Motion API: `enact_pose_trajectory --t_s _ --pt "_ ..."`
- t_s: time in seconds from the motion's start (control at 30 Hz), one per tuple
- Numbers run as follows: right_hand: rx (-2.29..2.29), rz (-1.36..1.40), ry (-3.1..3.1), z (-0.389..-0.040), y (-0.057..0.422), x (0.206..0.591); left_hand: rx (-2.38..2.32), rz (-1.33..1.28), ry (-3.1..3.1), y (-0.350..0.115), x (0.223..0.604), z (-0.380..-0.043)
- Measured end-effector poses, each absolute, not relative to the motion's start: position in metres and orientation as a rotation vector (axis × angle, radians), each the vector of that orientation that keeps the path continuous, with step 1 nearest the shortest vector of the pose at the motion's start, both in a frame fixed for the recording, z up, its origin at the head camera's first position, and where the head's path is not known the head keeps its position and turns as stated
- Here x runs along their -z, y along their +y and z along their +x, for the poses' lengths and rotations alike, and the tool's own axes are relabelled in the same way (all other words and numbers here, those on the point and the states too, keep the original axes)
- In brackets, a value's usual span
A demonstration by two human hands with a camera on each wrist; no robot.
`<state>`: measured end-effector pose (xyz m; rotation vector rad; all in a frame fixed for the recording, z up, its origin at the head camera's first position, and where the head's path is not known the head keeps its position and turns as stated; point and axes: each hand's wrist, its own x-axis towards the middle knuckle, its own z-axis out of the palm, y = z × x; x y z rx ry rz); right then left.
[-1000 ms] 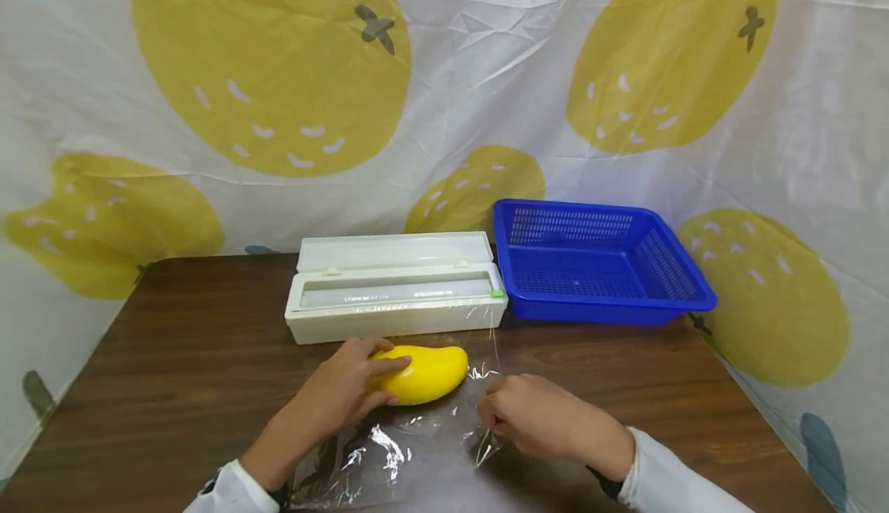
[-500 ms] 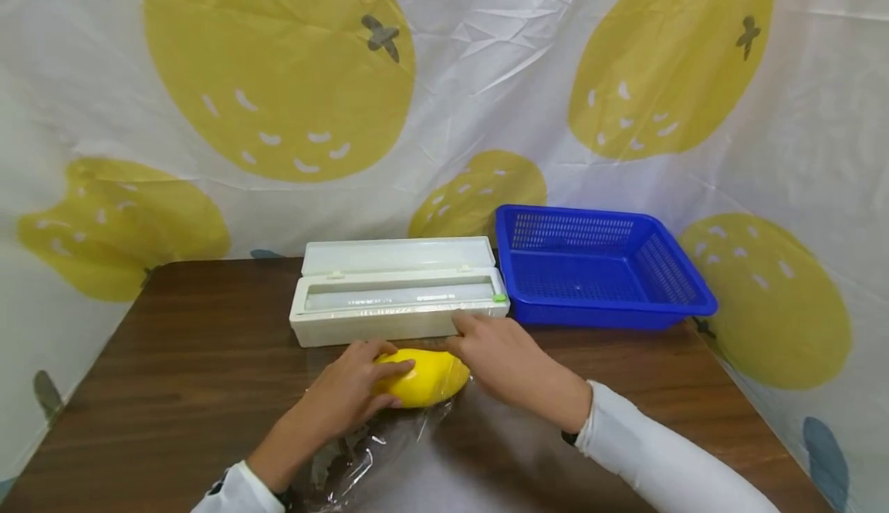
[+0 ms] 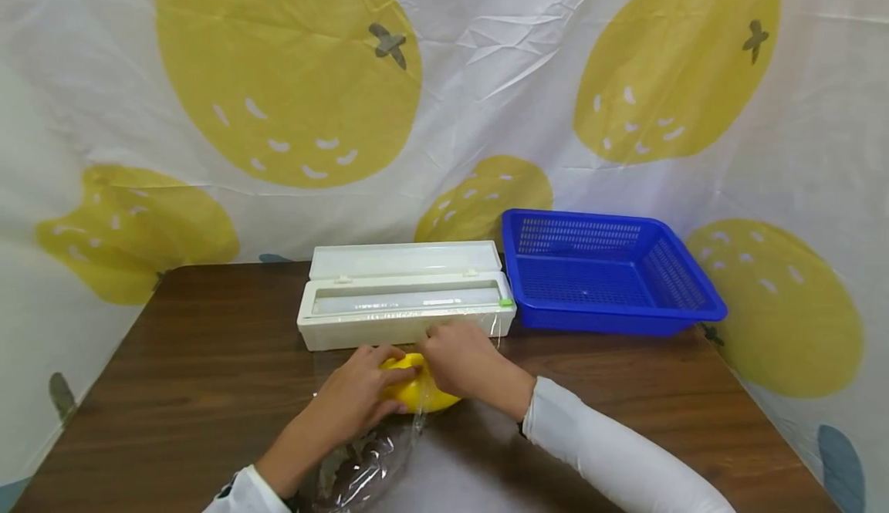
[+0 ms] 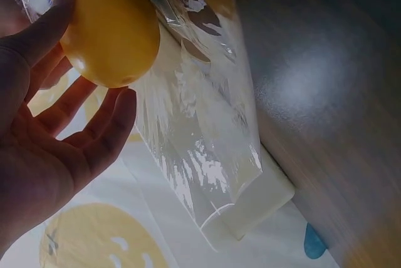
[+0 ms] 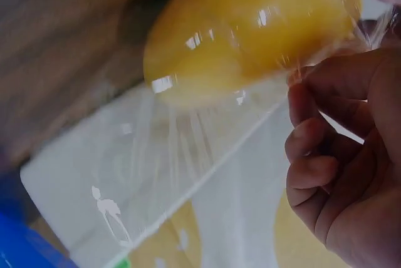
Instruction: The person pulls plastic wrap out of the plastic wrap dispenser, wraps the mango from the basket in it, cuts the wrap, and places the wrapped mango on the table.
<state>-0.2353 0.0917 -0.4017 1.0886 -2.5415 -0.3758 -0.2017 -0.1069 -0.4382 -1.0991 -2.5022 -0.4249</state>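
Mango [image 4: 113, 33] gripped in left hand [image 3: 361, 389], fingers curved, right hand [image 3: 460, 360] angled inward beside it, pinching clear film [image 4: 210, 161].

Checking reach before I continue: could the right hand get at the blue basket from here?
Probably yes: nothing blocks the near side of the blue basket, though the right hand pinches clear film and must first let go.

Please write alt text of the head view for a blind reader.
A person's left hand holds a yellow mango-shaped object over a brown table; the right hand pinches clear film across it. Behind are an open white box and a blue basket.
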Motion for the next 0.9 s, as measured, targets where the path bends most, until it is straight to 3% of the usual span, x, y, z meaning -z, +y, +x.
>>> enact_pose_trajectory --t_s 0.33,0.9 --pt "-0.026 1.012 -2.58 -0.233 0.092 0.413 0.397 -1.103 -2.485 -0.107 0.433 -0.202" --pt "-0.255 1.248 -2.51 -0.225 0.108 0.415 0.481 -1.06 -2.554 -0.119 0.427 -0.196"
